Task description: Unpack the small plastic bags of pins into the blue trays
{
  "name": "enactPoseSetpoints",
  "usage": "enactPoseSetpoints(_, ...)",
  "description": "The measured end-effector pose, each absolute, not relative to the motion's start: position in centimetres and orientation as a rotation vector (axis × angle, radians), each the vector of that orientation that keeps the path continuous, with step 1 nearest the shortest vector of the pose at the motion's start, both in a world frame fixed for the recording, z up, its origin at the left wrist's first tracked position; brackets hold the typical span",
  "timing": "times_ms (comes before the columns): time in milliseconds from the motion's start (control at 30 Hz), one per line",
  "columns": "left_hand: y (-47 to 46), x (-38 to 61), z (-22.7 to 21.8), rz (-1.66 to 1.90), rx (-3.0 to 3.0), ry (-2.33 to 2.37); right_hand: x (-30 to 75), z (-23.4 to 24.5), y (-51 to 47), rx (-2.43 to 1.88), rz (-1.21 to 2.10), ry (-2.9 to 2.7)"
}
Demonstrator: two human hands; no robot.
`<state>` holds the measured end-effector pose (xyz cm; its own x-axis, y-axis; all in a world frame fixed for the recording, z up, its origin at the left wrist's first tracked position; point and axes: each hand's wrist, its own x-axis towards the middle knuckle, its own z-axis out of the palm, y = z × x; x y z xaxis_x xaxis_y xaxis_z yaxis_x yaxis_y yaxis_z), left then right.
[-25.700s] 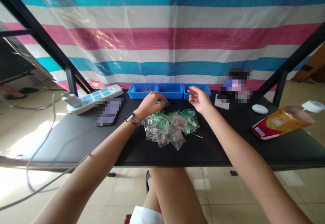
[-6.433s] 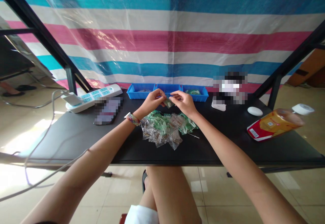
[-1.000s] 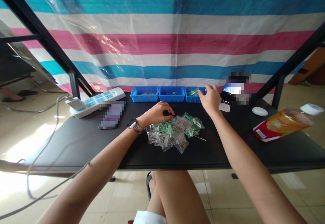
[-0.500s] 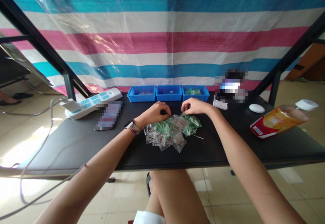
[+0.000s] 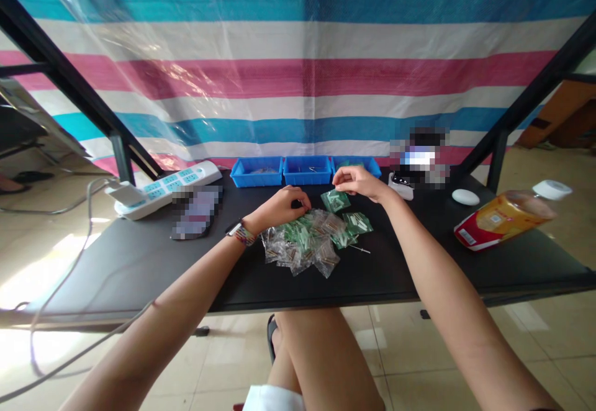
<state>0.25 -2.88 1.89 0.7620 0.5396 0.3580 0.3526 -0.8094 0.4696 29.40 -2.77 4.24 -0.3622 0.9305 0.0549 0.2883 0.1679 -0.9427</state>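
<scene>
A: The right hand (image 5: 357,182) has lifted a green bag (image 5: 335,200) off the pile of bags (image 5: 302,237). Grip?
B: Right fingertips pinch the bag, just near of the right blue tray (image 5: 377,166). Left hand (image 5: 278,208) curls at the pile's far edge; hold: cannot tell.
A: Room?
B: Black tabletop (image 5: 372,280), pile to near edge.

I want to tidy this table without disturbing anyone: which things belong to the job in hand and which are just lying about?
In the job, it seems:
- green bag, in the right hand
- heap of small bags, by the left hand
- blue trays

Apparently just lying about:
- phone
- power strip
- bottle
- white oval object
</scene>
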Motion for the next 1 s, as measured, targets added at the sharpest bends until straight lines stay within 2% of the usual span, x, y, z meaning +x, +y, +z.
enactPoseSetpoints(167,-3.2,0.5,1.6,0.799,2.481,0.743,28.3,4.7,-3.4,-1.041,1.165,-1.517)
enactPoseSetpoints(533,-4.6,1.1,3.7,1.188,2.39,0.681,22.7,2.9,-4.3,-0.834,1.568,-1.076)
enactPoseSetpoints(700,-4.2,0.8,3.5,1.346,2.256,0.888,22.3,2.8,-4.7,-0.726,1.576,-1.048)
enactPoseSetpoints(867,-4.2,0.7,3.4,1.234,2.146,0.971,21.7,2.7,-5.1,-0.766,1.546,-1.143)
enactPoseSetpoints(1000,-4.4,1.0,3.5,1.157,1.991,0.86,21.4,2.3,-5.0,-0.821,1.508,-1.093)
